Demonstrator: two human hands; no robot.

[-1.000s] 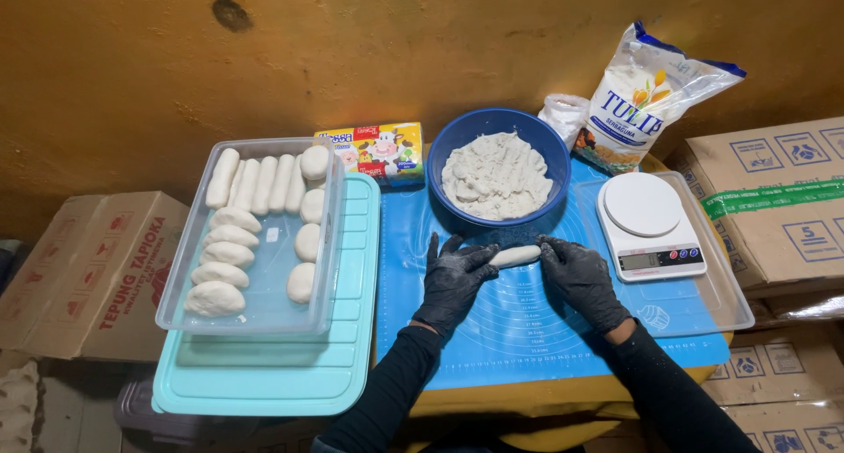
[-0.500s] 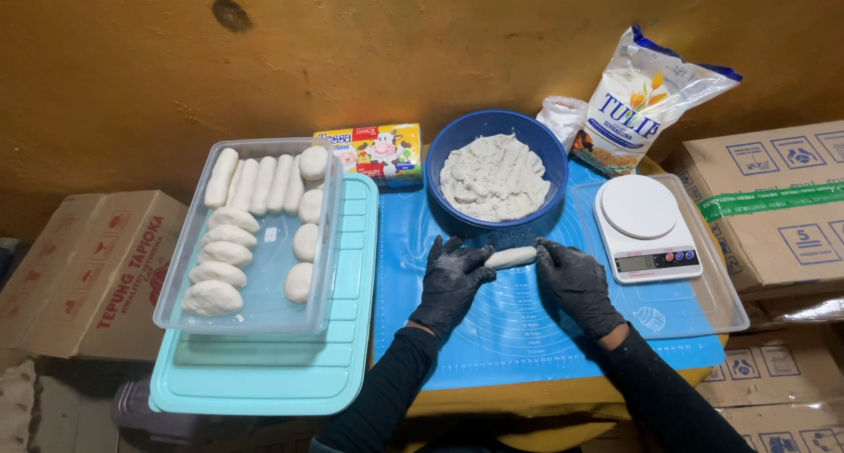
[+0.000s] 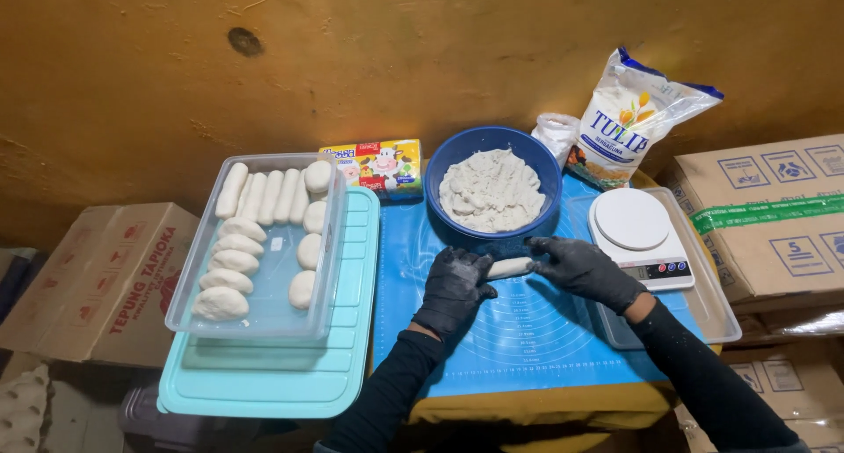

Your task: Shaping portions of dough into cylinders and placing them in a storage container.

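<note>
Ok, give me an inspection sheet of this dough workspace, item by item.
Surface: blue mat on a small table.
Job's things: dough roll on the mat; blue bowl of dough; clear tub of shaped pieces on a teal lid.
Clutter: white scale on a tray, flour bag, yellow packet.
Grippers: left hand and right hand, black-gloved, each at one end of the roll.
Cables: nothing seen.
Surroundings: cardboard boxes both sides, ochre wall.

The near part of the blue mat (image 3: 527, 347) lies open. A blue bowl (image 3: 494, 189) blocks the far side. A clear tray (image 3: 264, 242) walls the left, a scale (image 3: 637, 233) the right.
</note>
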